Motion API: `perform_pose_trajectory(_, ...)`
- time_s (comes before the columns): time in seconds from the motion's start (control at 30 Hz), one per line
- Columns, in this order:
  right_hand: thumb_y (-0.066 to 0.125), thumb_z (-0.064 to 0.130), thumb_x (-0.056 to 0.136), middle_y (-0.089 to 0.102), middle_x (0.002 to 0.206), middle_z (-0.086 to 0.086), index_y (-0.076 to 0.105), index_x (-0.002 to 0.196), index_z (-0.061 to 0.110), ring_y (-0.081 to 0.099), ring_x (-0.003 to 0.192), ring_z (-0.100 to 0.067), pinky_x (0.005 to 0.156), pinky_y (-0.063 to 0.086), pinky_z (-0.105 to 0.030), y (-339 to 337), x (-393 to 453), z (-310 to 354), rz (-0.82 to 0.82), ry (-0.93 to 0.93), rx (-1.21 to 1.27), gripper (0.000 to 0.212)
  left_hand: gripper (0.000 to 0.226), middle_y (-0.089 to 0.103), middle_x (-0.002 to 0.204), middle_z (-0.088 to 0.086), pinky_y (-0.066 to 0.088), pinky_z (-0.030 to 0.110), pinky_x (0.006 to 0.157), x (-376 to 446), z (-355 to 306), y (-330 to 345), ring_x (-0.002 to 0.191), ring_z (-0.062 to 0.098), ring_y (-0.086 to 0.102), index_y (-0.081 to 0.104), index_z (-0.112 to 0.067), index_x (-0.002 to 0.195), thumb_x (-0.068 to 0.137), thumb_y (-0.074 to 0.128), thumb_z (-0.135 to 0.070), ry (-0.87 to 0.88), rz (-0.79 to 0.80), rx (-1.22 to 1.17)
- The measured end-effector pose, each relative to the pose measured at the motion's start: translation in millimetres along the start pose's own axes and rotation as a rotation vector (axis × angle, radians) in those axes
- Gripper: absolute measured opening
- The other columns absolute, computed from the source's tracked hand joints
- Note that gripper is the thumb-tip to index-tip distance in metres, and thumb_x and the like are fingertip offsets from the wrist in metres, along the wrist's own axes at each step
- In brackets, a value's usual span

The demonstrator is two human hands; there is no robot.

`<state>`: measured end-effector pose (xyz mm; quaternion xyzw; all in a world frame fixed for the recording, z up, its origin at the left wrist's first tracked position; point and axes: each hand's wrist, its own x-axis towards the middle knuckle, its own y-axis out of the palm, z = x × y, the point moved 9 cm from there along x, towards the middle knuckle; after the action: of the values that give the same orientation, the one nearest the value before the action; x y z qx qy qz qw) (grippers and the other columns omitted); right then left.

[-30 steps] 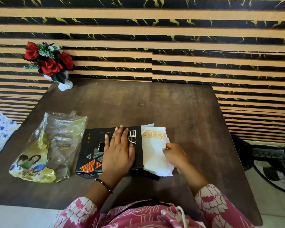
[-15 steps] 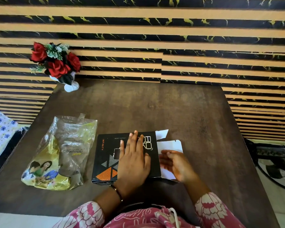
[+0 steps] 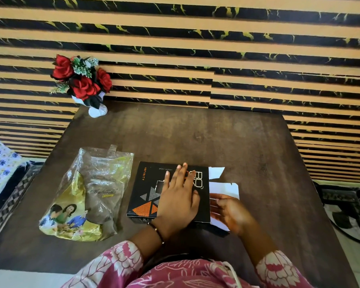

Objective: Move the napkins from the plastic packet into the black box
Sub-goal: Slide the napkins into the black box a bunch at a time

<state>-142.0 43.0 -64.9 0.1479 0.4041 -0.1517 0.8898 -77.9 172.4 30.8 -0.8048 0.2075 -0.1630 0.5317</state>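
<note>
The left hand (image 3: 178,199) lies spread flat on the black box (image 3: 152,190), pinning it to the desk (image 3: 216,142). Just beside it, the right hand (image 3: 230,210) is at the box's open end on its white flaps (image 3: 224,188); whether it pinches anything I cannot tell (it is blurred). The plastic packet (image 3: 91,196), beyond the left hand, looks emptied, so the napkins are probably inside and closing remains.

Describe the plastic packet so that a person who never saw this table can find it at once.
On the dark wooden table, look at the near left part, left of the black box under the left hand. The plastic packet lies flat there. It alone is crinkled and see-through, with a yellow printed picture of people at its near end.
</note>
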Motion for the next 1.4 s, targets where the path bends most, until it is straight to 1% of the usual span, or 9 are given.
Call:
perform_pose_trajectory(0.1, 0.038, -0.001, 0.092, 0.067, 0.097, -0.011, 0.063, 0.105, 0.008, 0.062, 0.092, -0.025, 0.077, 0.051, -0.033, 14, -5, 10, -0.008, -0.064, 0.032, 0.029, 0.064, 0.009, 0.158, 0.006, -0.01, 0.038, 0.115, 2, 0, 0, 0.145, 0.018, 0.0, 0.023, -0.019, 0.143, 0.085, 0.022, -0.047, 0.014, -0.01, 0.005)
perform_pose_trajectory(0.2, 0.042, -0.004, 0.087, 0.064, 0.107, -0.008, 0.064, 0.101, 0.018, 0.061, 0.098, -0.026, 0.073, 0.048, -0.029, -5, -18, 53, -0.336, -0.43, -0.203, 0.034, 0.07, 0.006, 0.158, 0.006, -0.009, 0.041, 0.116, 1, 0, 1, 0.145, 0.019, -0.002, 0.022, -0.019, 0.144, 0.084, 0.026, -0.055, 0.023, 0.007, 0.013)
perform_pose_trajectory(0.33, 0.043, -0.004, 0.086, 0.053, 0.131, -0.003, 0.054, 0.126, 0.02, 0.048, 0.122, -0.021, 0.099, 0.041, -0.031, -4, -31, 97, -0.474, -0.736, -0.754, 0.048, 0.079, 0.01, 0.157, 0.009, 0.002, 0.051, 0.117, -9, -24, 5, 0.145, 0.023, 0.003, 0.021, -0.014, 0.145, 0.083, 0.036, -0.06, 0.271, 0.022, 0.055)
perform_pose_trajectory(0.43, 0.046, -0.005, 0.086, 0.059, 0.126, -0.006, 0.059, 0.119, 0.011, 0.054, 0.118, -0.022, 0.098, 0.038, -0.025, -2, -28, 95, -0.35, -0.747, -0.814, 0.039, 0.083, 0.016, 0.156, 0.006, 0.004, 0.05, 0.113, -23, -45, 18, 0.145, 0.021, 0.01, 0.02, -0.012, 0.145, 0.083, 0.038, -0.064, 0.517, 0.065, 0.187)
perform_pose_trajectory(0.7, 0.046, 0.003, 0.093, 0.061, 0.121, -0.002, 0.055, 0.125, 0.015, 0.057, 0.114, -0.019, 0.103, 0.043, -0.039, 7, -27, 49, -0.15, -0.597, -0.8, 0.035, 0.097, 0.001, 0.158, 0.004, -0.008, 0.057, 0.113, -7, -48, 24, 0.145, 0.02, -0.01, 0.005, -0.014, 0.147, 0.072, 0.046, -0.061, 0.441, 0.12, 0.122)
perform_pose_trajectory(0.9, 0.046, 0.004, 0.094, 0.052, 0.137, -0.004, 0.048, 0.134, 0.014, 0.047, 0.127, -0.021, 0.102, 0.038, -0.026, -3, -23, 31, -0.167, -0.477, -0.936, 0.042, 0.099, 0.009, 0.158, 0.005, -0.014, 0.062, 0.11, 4, -46, 38, 0.145, 0.023, -0.01, 0.014, -0.014, 0.147, 0.067, 0.027, -0.072, 0.435, 0.215, 0.203)
perform_pose_trajectory(1.2, 0.051, 0.015, 0.092, 0.046, 0.141, -0.01, 0.047, 0.134, 0.019, 0.042, 0.13, -0.031, 0.107, 0.038, -0.042, -56, -44, 20, -0.612, -0.402, -0.787, 0.043, 0.075, 0.035, 0.149, 0.005, 0.0, 0.06, 0.112, 0, -48, 33, 0.144, 0.025, 0.014, 0.032, -0.014, 0.141, 0.076, 0.034, -0.053, 0.4, 0.092, 0.209)
perform_pose_trajectory(1.3, 0.051, 0.014, 0.092, 0.058, 0.13, -0.011, 0.053, 0.13, 0.013, 0.058, 0.108, -0.024, 0.084, 0.054, -0.03, -56, -46, 17, -0.602, -0.404, -0.655, 0.038, 0.074, 0.039, 0.146, 0.005, 0.004, 0.061, 0.111, -1, -48, 34, 0.143, 0.025, 0.017, 0.035, -0.013, 0.139, 0.076, 0.035, -0.052, 0.412, 0.081, 0.221)
perform_pose_trajectory(1.4, 0.056, 0.011, 0.09, 0.069, 0.106, -0.006, 0.065, 0.113, 0.011, 0.06, 0.079, -0.011, 0.058, 0.041, -0.006, -54, -52, 21, -0.558, -0.478, -0.56, 0.025, 0.075, 0.039, 0.146, 0.005, 0.003, 0.06, 0.113, 0, -48, 32, 0.144, 0.024, 0.015, 0.033, -0.012, 0.14, 0.078, 0.036, -0.054, 0.416, 0.067, 0.212)
